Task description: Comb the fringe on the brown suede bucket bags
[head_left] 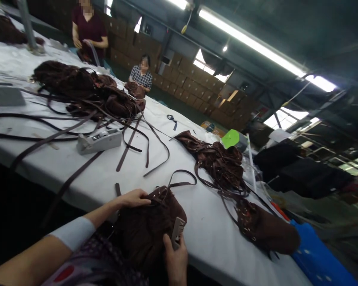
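Behind the long white table (210,234) the workshop is walled with cartons (181,81), and bare cloth lies along the table's near edge between the heap of brown bags (220,163) and the nearest bag (137,232). Soft, crumpled and dark brown, that bag overhangs the table's near edge, its ringed rim and strap (179,184) toward the table's far side, long axis lost in folds; the left hand (135,198) pinches the rim, the right hand (176,256) clasps a pale slotted piece (178,230)
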Demonstrator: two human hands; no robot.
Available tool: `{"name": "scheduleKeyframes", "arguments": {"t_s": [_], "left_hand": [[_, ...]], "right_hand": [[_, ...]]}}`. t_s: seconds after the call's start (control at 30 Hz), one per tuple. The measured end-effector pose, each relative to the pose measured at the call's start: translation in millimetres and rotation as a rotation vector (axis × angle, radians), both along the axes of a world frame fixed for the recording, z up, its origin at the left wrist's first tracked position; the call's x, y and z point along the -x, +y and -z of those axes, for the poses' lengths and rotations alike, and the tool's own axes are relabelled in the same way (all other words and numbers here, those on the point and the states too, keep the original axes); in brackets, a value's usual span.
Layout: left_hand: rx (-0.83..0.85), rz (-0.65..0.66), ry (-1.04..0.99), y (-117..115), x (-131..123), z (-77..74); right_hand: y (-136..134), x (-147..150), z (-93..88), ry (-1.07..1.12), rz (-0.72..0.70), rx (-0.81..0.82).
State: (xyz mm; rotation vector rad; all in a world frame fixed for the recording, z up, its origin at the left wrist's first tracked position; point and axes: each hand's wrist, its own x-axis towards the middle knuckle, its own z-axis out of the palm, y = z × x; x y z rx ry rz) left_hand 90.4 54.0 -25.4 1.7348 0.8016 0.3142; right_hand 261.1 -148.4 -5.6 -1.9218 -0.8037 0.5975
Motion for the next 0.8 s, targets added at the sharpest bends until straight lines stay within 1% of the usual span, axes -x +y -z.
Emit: {"name": "scheduleKeyframes", "arguments": {"t_s": [0.03,0.1,0.2,0.27,0.3,0.33,0.37,0.43,0.5,0.57,0.63,0.67,0.73,0.8], "left_hand": [[0.01,-0.02,-0.033,-1.9,5.8,-4.6],[0.045,-0.086,-0.148,-4.6,18.5,-19.1],[0.156,-0.146,-0.458,-5.6,40.1,-47.0],[0.245,-0.143,-0.612,-5.4,54.1,-59.1],[0.278,-0.142,-0.63,-5.3,60.4,-60.6],[0.309,-0.156,-0.624,-5.3,66.1,-58.7],[0.333,-0.182,-0.608,-5.5,71.1,-53.7],[0.358,-0.259,-0.582,-6.1,79.2,-38.1],[0.381,-0.392,-0.585,-7.0,85.5,-22.9],[0.341,-0.57,-0.573,-8.2,90.5,-15.9],[0.196,-0.716,-0.498,-10.3,93.1,-19.8],[0.102,-0.751,-0.45,-11.5,93.0,-25.1],[-0.041,-0.758,-0.371,-13.9,89.4,-38.8],[-0.119,-0.753,-0.31,-15.8,81.4,-52.7]], "right_hand": [[4.6,-5.5,-1.3,-0.002,-0.011,0.026],[10.6,-21.8,-5.4,-0.04,0.011,0.049],[17.5,-48.1,-16.7,-0.129,0.057,-0.036],[25.6,-56.7,-25.5,-0.196,0.041,-0.115],[31.2,-56.9,-28.7,-0.233,0.006,-0.141],[37.4,-54.4,-30.3,-0.275,-0.043,-0.162],[43.7,-49.8,-29.8,-0.321,-0.098,-0.179],[54.8,-37.0,-22.5,-0.417,-0.192,-0.209],[61.4,-24.5,-9.3,-0.487,-0.205,-0.226],[63.5,-16.2,3.8,-0.527,-0.18,-0.224],[63.3,-12.6,13.2,-0.563,-0.177,-0.216],[62.9,-12.1,16.4,-0.585,-0.183,-0.214],[62.0,-11.9,22.1,-0.632,-0.184,-0.218],[60.4,-11.4,28.8,-0.679,-0.189,-0.234]]}}
